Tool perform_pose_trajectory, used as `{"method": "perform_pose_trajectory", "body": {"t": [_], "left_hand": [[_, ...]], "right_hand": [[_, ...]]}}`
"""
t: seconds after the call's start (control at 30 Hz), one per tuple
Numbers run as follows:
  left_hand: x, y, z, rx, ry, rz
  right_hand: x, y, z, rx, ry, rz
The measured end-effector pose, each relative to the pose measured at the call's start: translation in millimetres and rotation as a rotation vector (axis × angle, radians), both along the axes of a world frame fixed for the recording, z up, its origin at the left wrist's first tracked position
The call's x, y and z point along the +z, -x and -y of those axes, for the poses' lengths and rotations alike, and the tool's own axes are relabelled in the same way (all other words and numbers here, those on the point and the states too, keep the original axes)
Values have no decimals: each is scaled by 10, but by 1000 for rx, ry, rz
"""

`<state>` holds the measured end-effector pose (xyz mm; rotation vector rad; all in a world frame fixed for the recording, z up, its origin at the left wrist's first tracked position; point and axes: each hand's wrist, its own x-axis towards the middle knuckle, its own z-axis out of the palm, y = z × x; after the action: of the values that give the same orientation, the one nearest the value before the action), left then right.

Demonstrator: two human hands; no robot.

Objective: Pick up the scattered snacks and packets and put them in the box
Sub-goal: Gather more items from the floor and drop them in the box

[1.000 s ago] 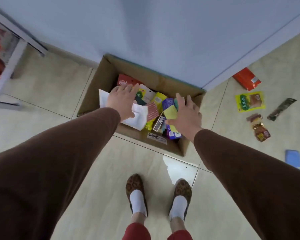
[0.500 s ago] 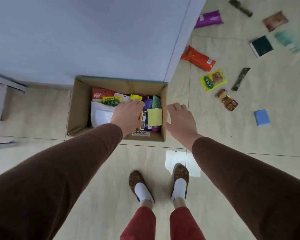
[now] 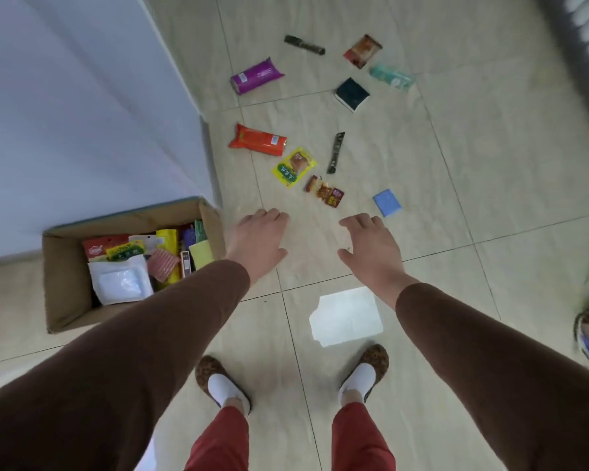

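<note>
- Pale tiled floor beside a light blue wall: a cardboard box stands against the wall's foot near its corner, already part-filled with packets, while the rest of the snacks lie scattered on the tiles beyond that corner.
- Nearest the hands are a yellow packet, a small red-brown packet and a blue packet; an orange packet lies close to the wall, just past the yellow one.
- Farther off: a dark stick packet, a purple packet, a dark square packet, a teal packet and two more near the far edge of the view.
- Left hand hovers just past the box's right wall, empty, fingers loosely curled, palm down.
- Right hand is also empty, fingers spread and palm down, near the blue packet but not touching it.
- Both brown-sleeved arms reach forward and slightly apart above the person's feet.
- Likely step: reaching for the next packets. Best done by taking the closest ones first, pinching each flat wrapper by an edge, one per hand, then carrying both back to the box together.
</note>
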<state>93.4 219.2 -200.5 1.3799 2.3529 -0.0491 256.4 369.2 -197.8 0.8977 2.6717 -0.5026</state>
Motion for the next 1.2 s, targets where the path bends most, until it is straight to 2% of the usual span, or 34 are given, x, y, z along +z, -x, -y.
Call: {"method": "perform_pose_trajectory", "body": {"t": [0.27,0.47,0.9,1.2], "left_hand": [[394,-1027,-1611,48,28,11],[562,-1182,-2651,48,6,6],[777,-456,-5011,158,9,28],[724,175,-6540,303,11,21]], "right_hand": [[438,-969,-1567,-40,-27,-5],[589,-1125,-2614,-78,-20,17],[951,-359,-5139,-88,-10,-27],[835,414,-6851,67,26,-43]]}}
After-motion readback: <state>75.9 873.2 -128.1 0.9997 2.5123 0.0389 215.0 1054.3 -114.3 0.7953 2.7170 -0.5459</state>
